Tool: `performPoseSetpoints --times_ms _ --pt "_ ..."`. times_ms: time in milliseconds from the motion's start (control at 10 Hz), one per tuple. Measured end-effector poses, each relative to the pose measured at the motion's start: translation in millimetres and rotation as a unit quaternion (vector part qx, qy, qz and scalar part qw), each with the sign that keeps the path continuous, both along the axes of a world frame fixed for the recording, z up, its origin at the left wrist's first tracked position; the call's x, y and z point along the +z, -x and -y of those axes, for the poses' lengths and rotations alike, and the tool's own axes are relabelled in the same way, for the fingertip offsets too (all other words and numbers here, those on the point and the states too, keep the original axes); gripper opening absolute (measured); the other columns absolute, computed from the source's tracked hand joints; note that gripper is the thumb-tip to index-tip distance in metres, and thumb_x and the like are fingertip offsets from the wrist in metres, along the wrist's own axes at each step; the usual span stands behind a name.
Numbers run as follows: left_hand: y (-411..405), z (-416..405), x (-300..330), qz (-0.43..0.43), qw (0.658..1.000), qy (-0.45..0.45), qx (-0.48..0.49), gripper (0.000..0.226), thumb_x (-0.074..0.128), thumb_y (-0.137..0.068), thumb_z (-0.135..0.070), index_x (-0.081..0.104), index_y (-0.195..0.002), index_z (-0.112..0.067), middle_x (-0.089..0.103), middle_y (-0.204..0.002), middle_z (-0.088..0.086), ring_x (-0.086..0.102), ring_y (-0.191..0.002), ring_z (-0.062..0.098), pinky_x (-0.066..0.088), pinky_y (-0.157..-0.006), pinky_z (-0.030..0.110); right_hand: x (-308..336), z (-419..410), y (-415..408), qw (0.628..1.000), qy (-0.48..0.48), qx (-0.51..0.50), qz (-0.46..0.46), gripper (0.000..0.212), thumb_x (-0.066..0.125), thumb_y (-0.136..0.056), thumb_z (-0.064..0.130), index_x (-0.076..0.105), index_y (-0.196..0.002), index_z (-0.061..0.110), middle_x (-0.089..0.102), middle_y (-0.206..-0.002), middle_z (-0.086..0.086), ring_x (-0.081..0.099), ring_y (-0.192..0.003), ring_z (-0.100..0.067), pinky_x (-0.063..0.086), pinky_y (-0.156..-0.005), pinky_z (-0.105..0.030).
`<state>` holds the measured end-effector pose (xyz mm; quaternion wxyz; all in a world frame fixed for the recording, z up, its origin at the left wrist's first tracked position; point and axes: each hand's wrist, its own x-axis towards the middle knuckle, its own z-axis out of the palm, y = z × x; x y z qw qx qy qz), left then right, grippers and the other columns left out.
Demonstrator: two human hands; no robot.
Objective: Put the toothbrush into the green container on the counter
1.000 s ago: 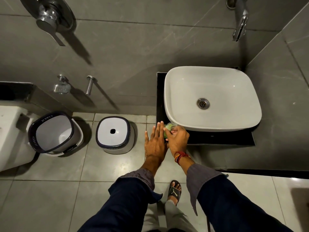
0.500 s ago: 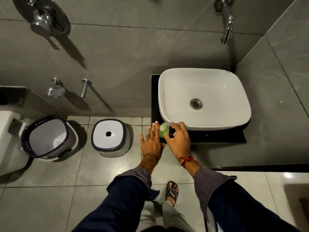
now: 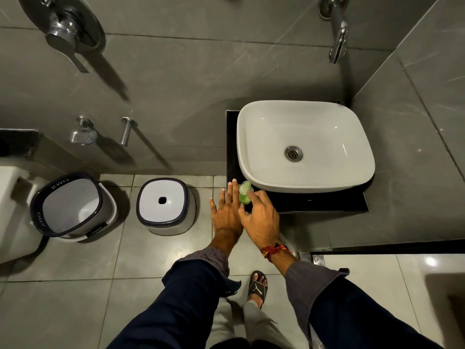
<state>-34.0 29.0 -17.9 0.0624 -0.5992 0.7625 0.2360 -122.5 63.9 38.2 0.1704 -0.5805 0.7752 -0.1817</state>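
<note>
The green container (image 3: 243, 195) is a small translucent cup standing upright on the front left corner of the black counter (image 3: 314, 203), right by the sink's rim. My right hand (image 3: 261, 220) holds it from the right and below, with thumb and fingertips on its wall. My left hand (image 3: 226, 215) lies flat with fingers straight, and their tips are against the container's left side. No toothbrush can be made out; the inside of the container is too small to read.
A white basin (image 3: 302, 185) fills most of the counter, under a wall tap (image 3: 338, 41). On the tiled floor to the left stand a white stool (image 3: 163, 205) and an open bucket (image 3: 70, 202), with a toilet (image 3: 12, 210) at the far left.
My right hand has slid down off the container's top, so its rim and more of its green wall now show. My left hand has stayed flat beside it. The view has shifted slightly.
</note>
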Motion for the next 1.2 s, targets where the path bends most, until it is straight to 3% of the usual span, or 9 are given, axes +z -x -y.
performPoseSetpoints --times_ms 200,300,400,500,600,800,1000,1100,1200 --pt "-4 2 4 -0.031 0.999 0.001 0.014 0.084 0.037 -0.106 -0.048 -0.019 -0.160 -0.018 -0.004 -0.173 0.004 0.006 -0.159 0.024 0.011 -0.127 0.058 -12 -5 13 0.996 0.031 -0.016 0.078 0.044 0.061 -0.091 0.026 0.054 -0.133 0.018 0.061 -0.121 -0.005 0.065 -0.101 -0.022 0.061 -0.081 -0.038" --pt "-13 0 6 -0.078 0.997 0.009 -0.005 0.095 0.051 -0.103 -0.046 -0.017 -0.161 -0.016 0.005 -0.173 0.007 0.027 -0.154 0.030 0.026 -0.124 0.054 -21 0 32 0.989 -0.016 -0.006 0.149 0.056 0.059 -0.094 0.013 0.040 -0.147 0.016 0.056 -0.139 -0.014 0.061 -0.118 -0.026 0.053 -0.102 -0.042" --pt "-25 -3 2 -0.155 0.988 -0.010 -0.024 0.094 0.056 -0.103 -0.031 -0.017 -0.161 -0.018 0.001 -0.173 0.007 0.057 -0.129 0.039 0.053 -0.101 0.052 -25 7 39 0.981 -0.095 0.063 0.155 0.071 0.054 -0.092 -0.001 0.026 -0.154 0.021 0.052 -0.143 -0.018 0.062 -0.113 -0.031 0.051 -0.104 -0.042" --pt "-33 -3 -3 -0.194 0.980 -0.020 -0.039 0.093 0.056 -0.103 -0.021 -0.017 -0.161 -0.019 -0.007 -0.173 0.006 0.064 -0.118 0.039 0.060 -0.089 0.047 -28 12 33 0.976 -0.139 0.114 0.124 0.078 0.052 -0.091 -0.004 0.015 -0.156 0.018 0.024 -0.163 -0.011 0.036 -0.143 -0.035 0.036 -0.117 -0.048" --pt "-37 0 -5 -0.214 0.976 -0.028 -0.030 0.094 0.057 -0.102 -0.019 -0.017 -0.161 -0.019 -0.006 -0.173 0.006 0.065 -0.117 0.037 0.060 -0.089 0.048 -30 15 26 0.973 -0.156 0.133 0.107 0.082 0.052 -0.091 -0.004 0.006 -0.157 0.016 0.010 -0.166 -0.011 0.024 -0.149 -0.035 0.030 -0.120 -0.049" --pt "-40 10 -5 -0.220 0.974 -0.032 -0.033 0.095 0.057 -0.101 -0.017 -0.017 -0.161 -0.020 -0.006 -0.173 0.004 0.067 -0.110 0.037 0.060 -0.088 0.047 -33 24 22 0.970 -0.177 0.124 0.114 0.090 0.052 -0.090 -0.003 -0.003 -0.157 0.021 -0.001 -0.167 -0.006 0.020 -0.149 -0.036 0.030 -0.120 -0.050" --pt "-43 15 -5 -0.215 0.975 -0.017 -0.044 0.094 0.057 -0.100 -0.012 -0.014 -0.162 -0.016 -0.006 -0.173 0.006 0.058 -0.128 0.037 0.059 -0.092 0.045 -39 23 22 0.966 -0.183 0.135 0.122 0.094 0.051 -0.090 -0.007 -0.008 -0.156 0.024 -0.009 -0.167 -0.004 0.010 -0.152 -0.036 0.026 -0.121 -0.052" --pt "-42 15 5 -0.204 0.977 -0.021 -0.051 0.093 0.057 -0.102 -0.017 -0.015 -0.162 -0.019 -0.001 -0.173 0.006 0.056 -0.130 0.038 0.056 -0.099 0.048 -31 20 21 0.966 -0.179 0.146 0.120 0.092 0.051 -0.091 -0.006 -0.008 -0.156 0.021 -0.008 -0.167 -0.005 0.009 -0.152 -0.035 0.026 -0.121 -0.051" --pt "-44 15 6 -0.176 0.983 0.019 -0.047 0.085 0.050 -0.104 -0.029 -0.011 -0.162 -0.015 0.003 -0.173 0.007 0.028 -0.153 0.032 0.029 -0.123 0.053 -19 14 25 0.991 -0.072 0.094 0.060 0.080 0.053 -0.088 -0.005 0.014 -0.156 0.012 0.030 -0.158 -0.015 0.043 -0.137 -0.034 0.045 -0.110 -0.048"
